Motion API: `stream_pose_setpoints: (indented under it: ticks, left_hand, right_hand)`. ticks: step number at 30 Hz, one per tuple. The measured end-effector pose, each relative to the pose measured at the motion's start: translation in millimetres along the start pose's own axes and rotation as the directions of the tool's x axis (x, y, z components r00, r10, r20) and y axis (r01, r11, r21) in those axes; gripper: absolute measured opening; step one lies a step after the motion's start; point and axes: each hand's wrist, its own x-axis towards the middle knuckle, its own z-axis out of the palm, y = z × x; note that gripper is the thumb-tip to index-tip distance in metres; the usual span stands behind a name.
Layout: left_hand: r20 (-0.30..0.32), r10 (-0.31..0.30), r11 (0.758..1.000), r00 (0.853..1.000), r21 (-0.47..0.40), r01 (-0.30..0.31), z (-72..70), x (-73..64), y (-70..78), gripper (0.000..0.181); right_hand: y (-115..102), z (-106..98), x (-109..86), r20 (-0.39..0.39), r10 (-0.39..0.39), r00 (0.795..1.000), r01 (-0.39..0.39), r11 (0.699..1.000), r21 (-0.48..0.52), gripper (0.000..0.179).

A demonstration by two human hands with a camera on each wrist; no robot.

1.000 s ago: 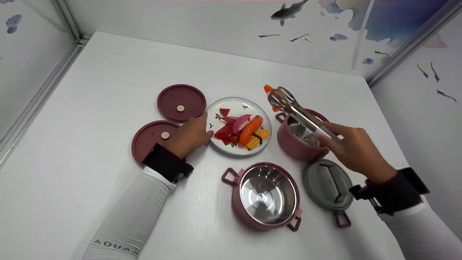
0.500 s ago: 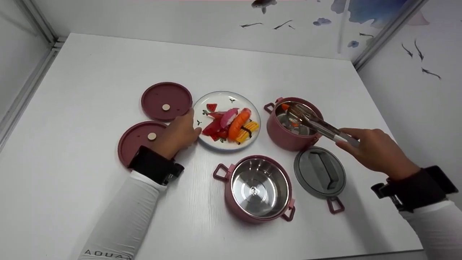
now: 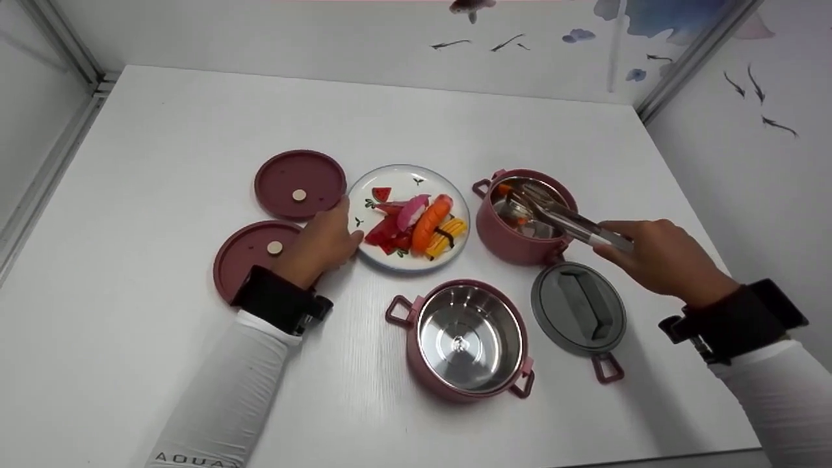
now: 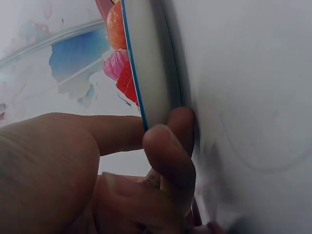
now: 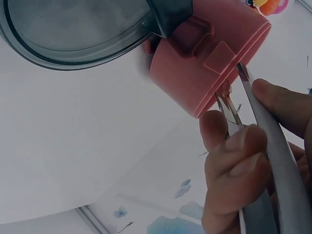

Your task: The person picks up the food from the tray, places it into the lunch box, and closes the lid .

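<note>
My left hand (image 3: 323,242) grips the left rim of a white plate (image 3: 390,175) with a blue edge; the left wrist view shows thumb and fingers at that rim. On the plate lie pink, red, orange and yellow toy food pieces (image 3: 430,226). My right hand (image 3: 660,253) holds metal tongs (image 3: 578,224), whose tips reach down inside the far pink pot (image 3: 510,237). Orange bits of a toy food piece (image 3: 504,189) show by the tips, partly hidden by them; whether the tongs still clasp it is unclear. In the right wrist view, the tongs (image 5: 273,146) pass over the pot's rim.
A second pink pot (image 3: 432,377) with a steel inside stands nearer. Right of it lies a grey lid (image 3: 562,305) with a raised handle, a pink loop (image 3: 608,368) beside it. Two dark red round lids (image 3: 302,172) lie left of the plate, one partly under the left arm.
The right hand has lowered the tongs with the orange and white toy food from above the table behind the far pot into that pot. The left hand stays at the plate's rim.
</note>
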Motion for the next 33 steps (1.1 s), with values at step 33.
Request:
stream_pose_setpoints:
  ticks: [33]
  left_hand:
    - [-0.005,-0.026,1.000,1.000,-0.009,0.026,1.6,-0.1,0.7,0.069]
  right_hand:
    - [-93.2,13.6,41.2,-0.048,-0.236,0.971,0.234,0.972,-0.027,0.048]
